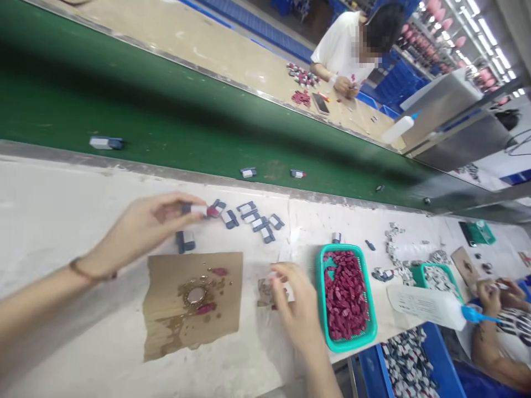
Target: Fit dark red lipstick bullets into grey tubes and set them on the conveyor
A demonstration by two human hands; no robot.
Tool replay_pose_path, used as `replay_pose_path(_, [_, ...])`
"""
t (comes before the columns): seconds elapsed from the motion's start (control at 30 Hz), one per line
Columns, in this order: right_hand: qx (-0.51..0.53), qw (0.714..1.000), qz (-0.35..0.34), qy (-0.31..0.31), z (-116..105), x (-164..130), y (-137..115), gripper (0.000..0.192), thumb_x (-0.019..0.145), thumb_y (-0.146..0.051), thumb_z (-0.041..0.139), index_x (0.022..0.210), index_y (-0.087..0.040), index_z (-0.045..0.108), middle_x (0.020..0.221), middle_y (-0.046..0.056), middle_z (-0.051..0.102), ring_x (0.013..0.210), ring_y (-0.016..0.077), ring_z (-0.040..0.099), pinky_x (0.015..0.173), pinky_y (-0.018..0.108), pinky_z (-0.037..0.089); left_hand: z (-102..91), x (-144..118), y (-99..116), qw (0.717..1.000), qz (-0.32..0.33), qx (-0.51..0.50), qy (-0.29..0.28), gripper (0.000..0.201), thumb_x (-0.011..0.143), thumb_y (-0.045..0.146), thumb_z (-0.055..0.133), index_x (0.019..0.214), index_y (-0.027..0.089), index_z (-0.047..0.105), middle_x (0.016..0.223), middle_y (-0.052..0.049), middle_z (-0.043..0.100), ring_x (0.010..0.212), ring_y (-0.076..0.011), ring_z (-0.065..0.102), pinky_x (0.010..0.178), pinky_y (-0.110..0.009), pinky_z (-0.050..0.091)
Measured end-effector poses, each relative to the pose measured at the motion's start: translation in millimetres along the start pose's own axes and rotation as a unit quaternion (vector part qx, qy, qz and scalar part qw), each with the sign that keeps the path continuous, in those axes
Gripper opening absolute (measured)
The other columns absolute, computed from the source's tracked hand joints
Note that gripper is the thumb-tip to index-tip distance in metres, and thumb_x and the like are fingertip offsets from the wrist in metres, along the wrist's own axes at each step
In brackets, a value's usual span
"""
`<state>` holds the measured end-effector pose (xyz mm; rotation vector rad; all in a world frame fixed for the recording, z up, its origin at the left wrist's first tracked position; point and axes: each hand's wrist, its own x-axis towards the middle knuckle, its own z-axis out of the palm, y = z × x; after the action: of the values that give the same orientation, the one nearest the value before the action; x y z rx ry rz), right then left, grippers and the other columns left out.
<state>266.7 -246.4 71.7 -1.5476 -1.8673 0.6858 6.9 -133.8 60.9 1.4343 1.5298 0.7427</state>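
setting 1 small assembled piece [199, 210] among the row of finished pieces [253, 216], left hand [143, 226] pinching it; right hand [296, 309], fingers curled, reaches into loose parts [265, 292] beside the teal basket [352, 340]; next needs a clean pick.

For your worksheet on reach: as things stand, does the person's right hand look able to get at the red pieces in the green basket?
Probably yes. The right hand lies on the table just left of the green basket, whose top is open; nothing stands between them, and the red pieces lie uncovered.
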Motion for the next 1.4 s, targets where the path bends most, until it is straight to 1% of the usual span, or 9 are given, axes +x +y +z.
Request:
replay_pose_path(0.13, [-0.186, 0.969, 0.129, 0.104, -63, -20, 48, 0.021, 0.093, -0.022, 0.046, 0.098, -0.020, 0.066, 0.101, 0.011, 0.067, 0.099, 0.0278, 0.061, 0.088, 0.044, 0.049, -6.5, 71, 7, 0.977, 0.034, 0.193, 0.085, 0.048, 0.082, 0.045, 0.052, 0.110, 0.009, 0.067, 0.091, -0.012, 0.070, 0.084, -0.0250, 0.062, 0.082, -0.036, 0.050])
replay_pose_path(0.23, [-0.238, 0.957, 0.150, 0.074, -89, -27, 76, 0.021, 0.090, -0.019, 0.046, 0.096, -0.021, 0.066, 0.096, 0.010, 0.066, 0.094, 0.0279, 0.061, 0.086, 0.045, 0.049, -5.0, 106, 1, 0.947, 0.084, 0.298, 0.083, 0.047, 0.090, 0.037, 0.041, 0.115, 0.004, 0.064, 0.102, -0.016, 0.068, 0.098, -0.0282, 0.060, 0.091, -0.041, 0.047])
replay_pose_path(0.43, [-0.193, 0.969, 0.152, 0.008, -85, -22, 98, 0.021, 0.082, -0.011, 0.052, 0.089, -0.022, 0.069, 0.098, 0.010, 0.068, 0.096, 0.0292, 0.061, 0.088, 0.046, 0.049, 20.0, 130, 4, 0.896, 0.222, 0.383, 0.042, 0.054, 0.095, 0.035, 0.032, 0.124, -0.004, 0.056, 0.132, -0.026, 0.052, 0.130, -0.0364, 0.039, 0.108, -0.049, 0.029])
replay_pose_path(0.57, [-0.151, 0.975, 0.158, 0.029, -84, -18, 103, 0.017, 0.081, -0.013, 0.053, 0.078, -0.022, 0.068, 0.090, 0.008, 0.069, 0.089, 0.0274, 0.064, 0.084, 0.043, 0.051, 50.0, 140, 14, 0.875, 0.276, 0.395, -0.042, 0.054, 0.094, 0.039, 0.038, 0.137, 0.008, 0.049, 0.135, -0.017, 0.054, 0.120, -0.0315, 0.048, 0.103, -0.042, 0.037])
replay_pose_path(0.73, [-0.042, 0.979, 0.173, 0.095, -86, -20, 93, 0.018, 0.089, -0.033, 0.053, 0.092, -0.021, 0.066, 0.086, 0.006, 0.072, 0.077, 0.0218, 0.067, 0.072, 0.035, 0.054, 82.8, 153, 22, 0.878, 0.265, 0.391, -0.082, 0.038, 0.091, 0.029, 0.043, 0.118, 0.011, 0.064, 0.118, -0.016, 0.060, 0.108, -0.0316, 0.056, 0.094, -0.040, 0.045])
replay_pose_path(0.87, [0.207, 0.935, 0.216, 0.190, -74, -16, 70, 0.033, 0.081, -0.043, 0.068, 0.105, -0.020, 0.068, 0.080, 0.003, 0.072, 0.066, 0.0171, 0.066, 0.068, 0.032, 0.055, 98.3, 155, 29, 0.895, 0.252, 0.360, -0.077, 0.036, 0.092, 0.028, 0.048, 0.122, 0.016, 0.061, 0.116, -0.014, 0.060, 0.111, -0.0319, 0.055, 0.090, -0.040, 0.048])
replay_pose_path(1.03, [0.298, 0.916, 0.228, 0.142, -46, 6, 38, 0.025, 0.073, -0.041, 0.076, 0.087, -0.020, 0.074, 0.076, 0.005, 0.075, 0.061, 0.0180, 0.067, 0.062, 0.032, 0.057, 118.1, 151, 45, 0.929, 0.223, 0.290, -0.055, 0.028, 0.091, 0.027, 0.060, 0.116, 0.014, 0.063, 0.121, -0.015, 0.059, 0.113, -0.0317, 0.056, 0.091, -0.046, 0.050])
replay_pose_path(1.17, [0.277, 0.943, 0.168, 0.078, -14, 23, 14, 0.014, 0.077, -0.032, 0.072, 0.084, -0.020, 0.074, 0.076, 0.005, 0.075, 0.066, 0.0185, 0.069, 0.064, 0.030, 0.057, 127.5, 147, 55, 0.957, 0.218, 0.187, -0.043, 0.032, 0.094, 0.030, 0.059, 0.122, 0.016, 0.058, 0.123, -0.010, 0.060, 0.103, -0.0246, 0.062, 0.086, -0.046, 0.054])
replay_pose_path(1.4, [0.147, 0.989, 0.009, -0.021, 42, 26, -6, 0.016, 0.086, -0.016, 0.059, 0.092, -0.021, 0.073, 0.087, 0.006, 0.075, 0.081, 0.0182, 0.071, 0.072, 0.027, 0.058, 74.1, 97, 21, 0.981, 0.186, -0.043, -0.020, 0.026, 0.082, 0.016, 0.065, 0.106, 0.015, 0.054, 0.105, -0.008, 0.066, 0.075, -0.0139, 0.068, 0.071, -0.027, 0.056])
